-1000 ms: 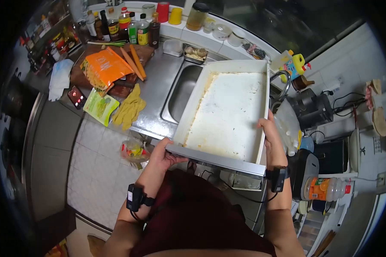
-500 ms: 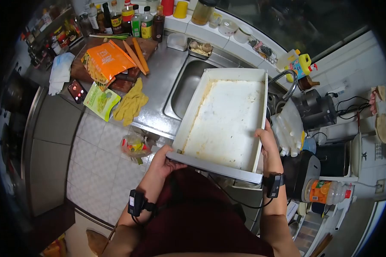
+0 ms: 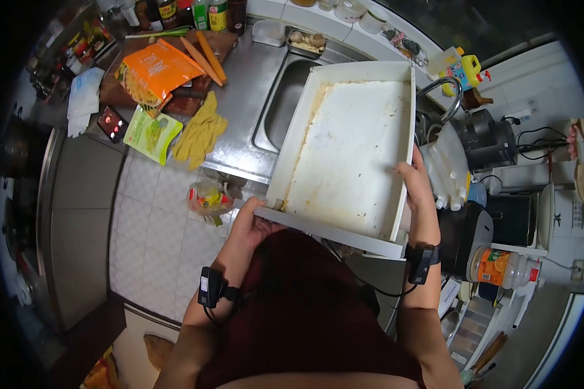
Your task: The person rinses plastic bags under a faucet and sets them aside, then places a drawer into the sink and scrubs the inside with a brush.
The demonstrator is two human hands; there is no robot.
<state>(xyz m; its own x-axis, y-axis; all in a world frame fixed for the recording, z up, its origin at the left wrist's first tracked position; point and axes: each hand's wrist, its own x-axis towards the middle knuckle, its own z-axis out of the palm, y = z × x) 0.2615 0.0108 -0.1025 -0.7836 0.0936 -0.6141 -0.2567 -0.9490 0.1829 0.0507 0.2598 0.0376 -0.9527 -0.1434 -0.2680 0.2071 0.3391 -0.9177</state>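
Observation:
Between my two hands is a white drawer [image 3: 350,152] with a grey front edge nearest my body. Yellow-brown stains and dark specks mark its bottom. My left hand [image 3: 250,223] grips the near left corner, its thumb on top and the fingers under the front. On the right side wall, my right hand [image 3: 416,181] holds on with its thumb over the rim; its other fingers are mostly hidden outside the wall. The drawer is held tilted over the right part of the sink [image 3: 282,97] and the counter edge, covering much of the basin.
A faucet [image 3: 449,97] curves close to the drawer's far right corner. Left of the sink lie a yellow cloth [image 3: 200,133], a green packet [image 3: 152,134], an orange bag [image 3: 159,68] and carrots [image 3: 211,58]. Clear plastic bags [image 3: 448,165] sit right of my right hand.
The drawer and both hands have shifted slightly up and to the right in view, with the drawer's far end closer to the window ledge. Both hands keep their hold.

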